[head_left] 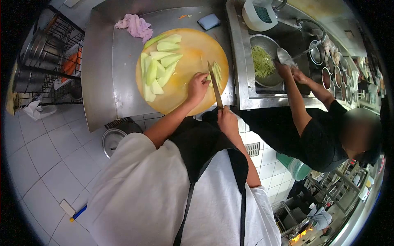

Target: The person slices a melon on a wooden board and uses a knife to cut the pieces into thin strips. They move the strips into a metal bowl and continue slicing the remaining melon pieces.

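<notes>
On a round yellowish cutting board (184, 45) lies a pile of pale green vegetable pieces (162, 65) at the left. My right hand (227, 119) is wrapped round the handle of a knife (215, 87), whose long blade points away from me. Thin green slices (217, 76) lie under and beside the blade at the board's right side. My left hand (198, 86) is just left of the blade, its fingers bent together against the slices; the fingertips are partly hidden by the knife.
A pink cloth (135, 27) and a blue sponge (209, 21) lie on the metal counter (98, 65). At the right, a co-worker (324, 139) reaches into the sink (242, 74), beside a bowl of green strips (262, 61). A wire rack (49, 57) stands left.
</notes>
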`<action>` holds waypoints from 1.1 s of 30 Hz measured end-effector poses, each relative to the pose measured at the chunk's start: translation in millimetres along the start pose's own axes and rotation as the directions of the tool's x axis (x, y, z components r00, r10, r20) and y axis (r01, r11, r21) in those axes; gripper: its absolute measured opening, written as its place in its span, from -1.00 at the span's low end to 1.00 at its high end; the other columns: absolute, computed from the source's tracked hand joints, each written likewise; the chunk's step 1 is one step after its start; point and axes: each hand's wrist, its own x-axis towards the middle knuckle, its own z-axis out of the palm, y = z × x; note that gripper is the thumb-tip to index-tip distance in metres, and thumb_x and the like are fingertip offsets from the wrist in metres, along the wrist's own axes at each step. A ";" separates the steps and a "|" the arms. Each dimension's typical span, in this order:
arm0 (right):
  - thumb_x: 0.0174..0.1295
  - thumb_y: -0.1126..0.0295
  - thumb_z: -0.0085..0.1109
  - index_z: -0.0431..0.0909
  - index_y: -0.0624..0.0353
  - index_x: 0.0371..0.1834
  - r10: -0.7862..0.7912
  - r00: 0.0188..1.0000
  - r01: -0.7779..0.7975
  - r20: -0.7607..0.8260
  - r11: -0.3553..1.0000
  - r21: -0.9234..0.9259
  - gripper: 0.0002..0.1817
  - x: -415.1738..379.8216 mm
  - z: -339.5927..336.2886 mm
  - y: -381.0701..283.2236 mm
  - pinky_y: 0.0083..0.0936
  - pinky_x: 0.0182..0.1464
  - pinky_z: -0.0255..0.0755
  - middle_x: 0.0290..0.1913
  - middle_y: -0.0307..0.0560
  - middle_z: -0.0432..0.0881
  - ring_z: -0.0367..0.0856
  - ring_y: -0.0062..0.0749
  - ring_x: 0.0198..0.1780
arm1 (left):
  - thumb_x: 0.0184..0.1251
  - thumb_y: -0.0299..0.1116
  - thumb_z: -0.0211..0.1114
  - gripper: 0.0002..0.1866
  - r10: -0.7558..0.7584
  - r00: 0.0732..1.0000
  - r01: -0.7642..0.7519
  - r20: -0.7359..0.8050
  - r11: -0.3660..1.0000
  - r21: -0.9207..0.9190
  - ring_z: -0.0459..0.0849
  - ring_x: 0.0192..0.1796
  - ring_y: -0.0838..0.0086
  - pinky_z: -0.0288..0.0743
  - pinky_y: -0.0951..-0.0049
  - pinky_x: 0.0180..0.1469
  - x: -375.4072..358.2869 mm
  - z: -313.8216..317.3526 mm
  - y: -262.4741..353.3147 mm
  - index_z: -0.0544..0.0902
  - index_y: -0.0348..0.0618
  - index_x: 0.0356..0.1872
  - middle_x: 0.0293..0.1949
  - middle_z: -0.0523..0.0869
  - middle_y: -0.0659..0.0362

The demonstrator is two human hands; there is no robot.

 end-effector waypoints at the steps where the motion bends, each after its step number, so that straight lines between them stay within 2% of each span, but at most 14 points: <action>1: 0.48 0.30 0.08 0.47 0.32 -0.19 0.003 1.000 -0.003 0.005 1.000 -0.004 -0.75 -2.6 2.6 1.8 0.17 -0.29 0.58 -0.47 0.41 0.66 0.70 0.35 -0.38 | 0.23 -0.50 0.48 -0.68 -0.004 1.000 0.004 -0.006 1.000 -0.015 0.78 -0.27 0.29 0.66 0.35 -0.15 -0.3 1.9 -2.8 0.76 -0.26 0.02 -0.13 0.75 0.03; 8: 0.46 0.31 0.09 0.48 0.33 -0.22 0.037 0.999 -0.037 0.005 0.999 -0.005 -0.75 -7.2 6.1 0.2 0.15 -0.29 0.59 -0.48 0.39 0.67 0.71 0.34 -0.39 | 0.19 -0.53 0.51 -0.67 -0.003 1.000 0.003 -0.009 1.000 -0.029 0.79 -0.27 0.32 0.66 0.36 -0.15 0.3 5.3 -10.2 0.77 -0.25 0.01 -0.17 0.76 0.03; 13: 0.45 0.33 0.09 0.47 0.34 -0.23 -0.002 1.000 0.002 -0.002 1.000 -0.002 -0.76 -3.9 12.6 3.0 0.15 -0.29 0.59 -0.46 0.39 0.67 0.71 0.33 -0.39 | 0.19 -0.51 0.52 -0.68 0.000 1.000 0.000 -0.008 1.000 -0.011 0.78 -0.27 0.31 0.65 0.36 -0.13 2.4 4.5 -10.1 0.78 -0.30 -0.01 -0.19 0.76 0.02; 24: 0.47 0.30 0.06 0.46 0.33 -0.18 -0.033 0.999 0.032 0.037 0.999 0.021 -0.75 52.5 28.4 -6.2 0.13 -0.21 0.62 -0.40 0.39 0.70 0.74 0.32 -0.32 | 0.20 -0.51 0.50 -0.70 0.001 1.000 -0.001 0.004 0.999 -0.039 0.78 -0.28 0.31 0.65 0.36 -0.14 4.3 1.2 -8.2 0.77 -0.32 -0.03 -0.18 0.78 0.03; 27: 0.48 0.29 0.06 0.46 0.33 -0.18 -0.034 0.999 0.033 0.029 0.999 0.016 -0.75 53.5 23.5 -4.5 0.13 -0.21 0.62 -0.41 0.39 0.70 0.74 0.32 -0.32 | 0.20 -0.51 0.51 -0.71 -0.029 0.999 0.028 -0.015 0.999 -0.018 0.79 -0.27 0.32 0.66 0.36 -0.14 0.9 3.4 -6.5 0.77 -0.29 -0.04 -0.16 0.79 0.04; 33: 0.48 0.29 0.07 0.46 0.32 -0.18 -0.012 1.000 0.013 -0.025 1.000 0.021 -0.74 38.4 10.4 -6.8 0.17 -0.25 0.60 -0.44 0.40 0.68 0.72 0.34 -0.36 | 0.19 -0.51 0.52 -0.75 -0.105 0.994 0.101 -0.025 0.988 -0.116 0.80 -0.25 0.36 0.67 0.35 -0.15 -2.2 6.6 -12.2 0.76 -0.27 -0.10 -0.16 0.80 0.05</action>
